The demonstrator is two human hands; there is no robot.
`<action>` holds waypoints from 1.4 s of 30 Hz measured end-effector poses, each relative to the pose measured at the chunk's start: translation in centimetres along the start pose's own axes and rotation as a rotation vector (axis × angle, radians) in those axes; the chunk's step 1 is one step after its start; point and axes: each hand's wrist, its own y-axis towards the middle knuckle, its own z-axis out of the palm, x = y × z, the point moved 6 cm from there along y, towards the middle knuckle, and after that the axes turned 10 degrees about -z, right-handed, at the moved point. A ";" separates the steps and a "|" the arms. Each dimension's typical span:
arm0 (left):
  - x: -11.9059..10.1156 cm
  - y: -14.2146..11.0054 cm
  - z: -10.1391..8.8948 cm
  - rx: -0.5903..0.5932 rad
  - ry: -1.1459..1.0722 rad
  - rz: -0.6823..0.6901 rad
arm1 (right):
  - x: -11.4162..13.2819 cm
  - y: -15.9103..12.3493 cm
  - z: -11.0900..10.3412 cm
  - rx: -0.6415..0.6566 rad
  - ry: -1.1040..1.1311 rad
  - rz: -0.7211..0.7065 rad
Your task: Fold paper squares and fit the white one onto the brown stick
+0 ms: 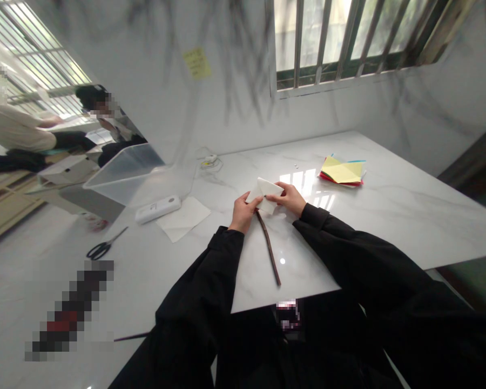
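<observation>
A white folded piece of paper is held between my two hands above the marble-patterned table. My left hand pinches its left side, with the thumb on top. My right hand grips the right side, its thumb near a small dark spot at the paper's middle. Below the paper a thin brown stick runs down towards the table's front edge. The stick's upper end lies beside my left hand; whether it touches the paper is hidden.
Yellow and red coloured papers lie at the back right. To the left are a flat white sheet, a white elongated device, black-handled scissors and a clear plastic box. Two people sit farther back on the left.
</observation>
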 end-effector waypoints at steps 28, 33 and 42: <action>-1.3 -0.2 -0.5 -0.115 0.439 0.220 | 3.7 -0.4 -0.2 0.068 -0.549 -0.432; -1.2 -0.2 -0.5 -0.096 0.489 0.239 | 3.4 -0.3 0.1 0.141 -0.551 -0.416; -1.2 0.2 -1.7 -0.214 0.471 0.186 | 3.3 0.2 -0.6 0.123 -0.335 -0.359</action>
